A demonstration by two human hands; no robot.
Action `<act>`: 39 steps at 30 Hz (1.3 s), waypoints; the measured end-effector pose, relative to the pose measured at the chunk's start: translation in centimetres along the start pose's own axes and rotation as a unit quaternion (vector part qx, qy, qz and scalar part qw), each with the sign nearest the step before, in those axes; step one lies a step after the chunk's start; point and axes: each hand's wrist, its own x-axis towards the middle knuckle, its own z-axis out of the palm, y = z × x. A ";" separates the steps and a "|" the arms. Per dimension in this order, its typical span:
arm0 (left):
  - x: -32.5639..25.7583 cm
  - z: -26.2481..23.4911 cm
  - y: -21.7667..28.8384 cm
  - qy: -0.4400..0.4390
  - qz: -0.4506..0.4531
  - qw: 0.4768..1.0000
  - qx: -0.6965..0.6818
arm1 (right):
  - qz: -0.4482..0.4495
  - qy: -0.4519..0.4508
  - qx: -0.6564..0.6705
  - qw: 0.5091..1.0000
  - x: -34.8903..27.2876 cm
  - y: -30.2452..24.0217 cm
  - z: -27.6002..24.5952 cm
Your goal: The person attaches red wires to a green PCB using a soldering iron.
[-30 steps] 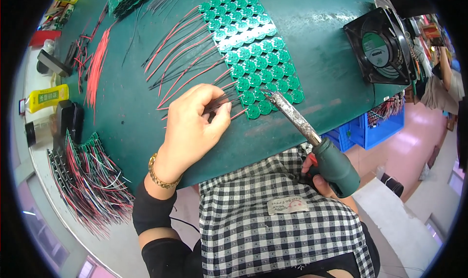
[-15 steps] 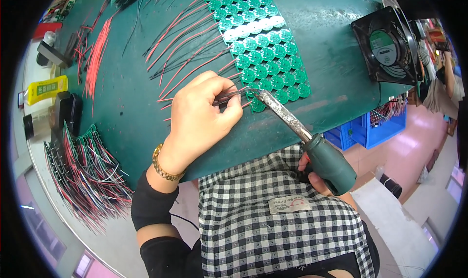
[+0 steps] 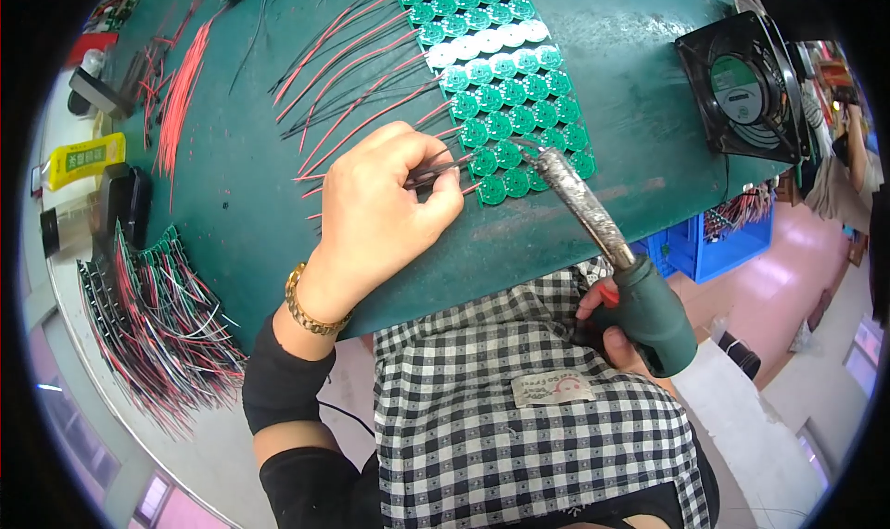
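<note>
A panel of small round green circuit boards (image 3: 505,89) is laid out in rows on the green work mat (image 3: 630,112), with one row of white discs (image 3: 489,45) running across it; red and black wires (image 3: 352,93) are fanned out from its left edge. The left hand (image 3: 380,214) is rested on the mat just beside the panel's lower left corner, its thumb and fingers pinched shut on a thin dark wire end whose tip is pointed at the nearest boards. A soldering iron (image 3: 603,242) — a grey, crusted shaft on a dark green handle — is gripped by the right hand (image 3: 603,330), fingers wrapped closed around the handle off the mat's near edge; its tip is brought to the lower boards of the panel, close to the pinched wire. Whether the tip touches a board cannot be told.

A black square fan (image 3: 742,89) is stood at the mat's right end. Bundles of red, green and black wires (image 3: 153,316) are heaped at the left, near a yellow oblong package (image 3: 83,158) with a dark printed label and a black box (image 3: 125,204). A blue crate (image 3: 709,246) is seen below the table — on a pinkish floor (image 3: 788,260).
</note>
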 end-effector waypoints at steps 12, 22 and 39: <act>0.1 -0.3 0.0 -0.013 -0.004 1.000 0.004 | -0.012 0.002 -0.020 1.000 0.1 0.8 -0.3; -0.1 -2.0 -0.2 -0.021 0.060 0.992 -0.112 | -0.064 -0.006 -0.121 0.991 0.0 1.4 -1.8; -1.0 -1.4 0.3 -0.108 0.007 0.994 -0.015 | -0.042 -0.067 -0.207 0.975 -1.1 2.8 -2.6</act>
